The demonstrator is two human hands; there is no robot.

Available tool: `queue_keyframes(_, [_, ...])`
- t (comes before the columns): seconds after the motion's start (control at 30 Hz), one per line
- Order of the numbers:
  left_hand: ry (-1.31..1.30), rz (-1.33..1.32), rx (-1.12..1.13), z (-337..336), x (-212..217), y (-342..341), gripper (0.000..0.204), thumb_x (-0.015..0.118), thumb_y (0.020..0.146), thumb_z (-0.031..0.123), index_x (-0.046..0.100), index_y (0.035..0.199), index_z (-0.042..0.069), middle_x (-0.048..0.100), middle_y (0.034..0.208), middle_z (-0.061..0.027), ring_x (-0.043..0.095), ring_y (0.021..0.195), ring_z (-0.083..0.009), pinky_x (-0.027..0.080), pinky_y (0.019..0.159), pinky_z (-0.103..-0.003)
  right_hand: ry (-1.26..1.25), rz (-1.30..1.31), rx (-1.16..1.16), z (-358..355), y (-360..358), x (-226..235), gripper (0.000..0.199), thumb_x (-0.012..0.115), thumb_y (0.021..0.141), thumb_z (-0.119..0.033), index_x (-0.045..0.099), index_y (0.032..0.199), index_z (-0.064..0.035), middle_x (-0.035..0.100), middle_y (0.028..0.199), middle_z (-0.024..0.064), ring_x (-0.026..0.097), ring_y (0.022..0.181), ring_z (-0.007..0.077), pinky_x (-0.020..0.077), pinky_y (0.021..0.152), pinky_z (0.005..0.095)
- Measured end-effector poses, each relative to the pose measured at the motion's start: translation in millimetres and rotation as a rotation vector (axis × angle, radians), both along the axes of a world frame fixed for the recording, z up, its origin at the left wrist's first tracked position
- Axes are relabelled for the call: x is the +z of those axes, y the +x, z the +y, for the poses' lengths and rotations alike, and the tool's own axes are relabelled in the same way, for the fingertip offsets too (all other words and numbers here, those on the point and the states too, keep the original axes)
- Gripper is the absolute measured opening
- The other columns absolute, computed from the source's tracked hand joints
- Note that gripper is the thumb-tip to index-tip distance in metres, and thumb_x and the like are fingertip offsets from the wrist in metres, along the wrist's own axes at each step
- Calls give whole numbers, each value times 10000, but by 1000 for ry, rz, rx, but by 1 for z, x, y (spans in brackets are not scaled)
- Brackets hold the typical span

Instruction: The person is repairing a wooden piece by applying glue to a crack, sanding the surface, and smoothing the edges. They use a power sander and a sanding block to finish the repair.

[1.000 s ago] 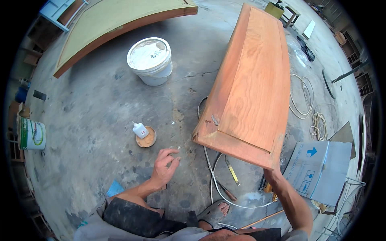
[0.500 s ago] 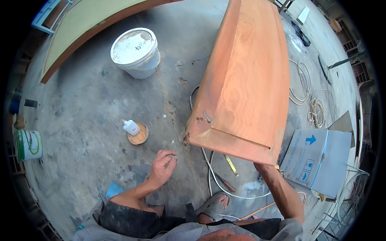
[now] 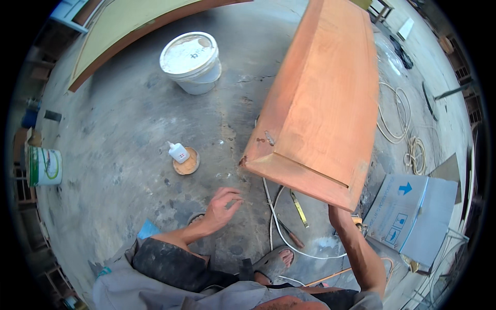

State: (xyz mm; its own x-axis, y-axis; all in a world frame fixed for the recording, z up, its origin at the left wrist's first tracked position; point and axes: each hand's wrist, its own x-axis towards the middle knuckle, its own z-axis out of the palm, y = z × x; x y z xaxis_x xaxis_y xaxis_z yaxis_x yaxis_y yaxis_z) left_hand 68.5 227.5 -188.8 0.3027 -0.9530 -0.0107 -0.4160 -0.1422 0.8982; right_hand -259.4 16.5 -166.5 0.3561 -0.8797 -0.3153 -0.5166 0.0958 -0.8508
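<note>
An orange-brown wooden panel piece point(image 3: 325, 98) with a framed face and a groove near its close end fills the upper right. Near its left corner are dark spots and a grey patch. My right hand point(image 3: 339, 216) reaches under the panel's near edge, its fingers hidden behind the wood. My left hand point(image 3: 222, 211) hovers over the floor, left of the panel's corner and apart from it. Its fingers curl toward the thumb; anything pinched there is too small to make out. A white squeeze bottle point(image 3: 179, 152) lies tilted on a shallow round tub of tan paste point(image 3: 190, 164).
A lidded white bucket point(image 3: 199, 77) stands beyond the tub. Under the panel's near end lie a white cable point(image 3: 305, 253), a yellow strip point(image 3: 298, 210) and a dark-handled tool point(image 3: 294, 238). A cardboard box point(image 3: 392, 206) sits at right, a green-white bucket point(image 3: 47, 166) far left.
The whole view has shifted, so the floor things appear farther right. My left hand has stayed near the panel's corner, its fingers slightly less tightly curled. My right hand remains under the panel.
</note>
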Motion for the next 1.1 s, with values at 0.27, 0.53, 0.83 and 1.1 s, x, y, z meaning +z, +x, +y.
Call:
queue_keyframes(0.27, [-4,34,-65,-5,2,-8,72,742,886,58,698,870,3,684,1197,-142,626,1113,-326,499,958,-406,-322,268,378,58,31,59,551,685,935,-158,520,1434,8,507,1460,281,441,1398,469,333,1189,519])
queue_keyframes(0.53, [30,54,-76,-6,7,-16,131,669,953,59,704,856,-23,686,1193,-160,651,1086,-299,503,953,-381,-749,740,1109,87,50,103,758,683,844,-302,454,1536,-93,327,1660,147,267,1542,395,170,1279,593])
queue_keyframes(0.83, [40,63,-120,-1,16,-16,112,690,955,68,694,897,-28,698,1175,-175,661,1078,-325,512,947,-401,-716,691,1068,97,54,106,485,585,904,-176,591,1368,-38,584,1125,79,590,1076,205,450,982,391])
queue_keyframes(1.1, [37,30,-179,-8,30,-16,96,672,964,57,733,991,-12,696,1192,-158,662,1092,-264,504,958,-381,-703,513,1107,105,51,94,482,613,862,-178,617,1323,-38,593,1073,56,622,1004,186,529,820,333])
